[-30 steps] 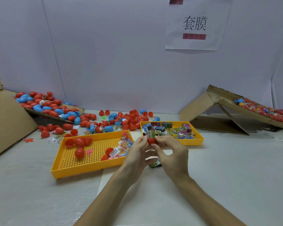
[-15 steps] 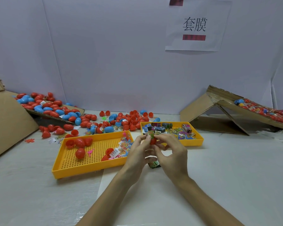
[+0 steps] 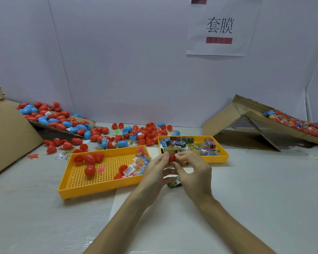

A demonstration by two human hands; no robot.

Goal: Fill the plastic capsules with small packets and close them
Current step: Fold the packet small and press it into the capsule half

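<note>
A pale wall runs behind my bench, with a paper sign (image 3: 220,28) stuck high on it, and the table (image 3: 255,189) under my arms is covered in white sheeting. I hold my hands together above the middle of it. My left hand (image 3: 154,173) has thumb and fingers curled round a red capsule (image 3: 172,158), and my right hand (image 3: 193,171) pinches the same capsule from the other side, its forefinger against the edge of the green packet (image 3: 171,150) that sticks up out of the capsule's top. My knuckles hide most of the capsule, so I cannot tell how far in the packet sits. Right below my hands another dark green packet (image 3: 174,184) lies on the sheet, half covered by my right palm. Just behind my fingertips is the small yellow tray (image 3: 222,156), heaped with printed packets (image 3: 191,143). To my left lies the large yellow tray (image 3: 99,187), which holds a few red capsule halves (image 3: 90,170) and a cluster of little clear bags (image 3: 141,162) at its near right end. Beyond both trays loose red and blue capsules (image 3: 136,132) are scattered along the foot of the wall. More spill off a cardboard flap (image 3: 88,124) at the far left, beside a big cardboard sheet (image 3: 11,136). At the far right a propped cardboard ramp (image 3: 226,118) carries another row of filled capsules (image 3: 301,125).
</note>
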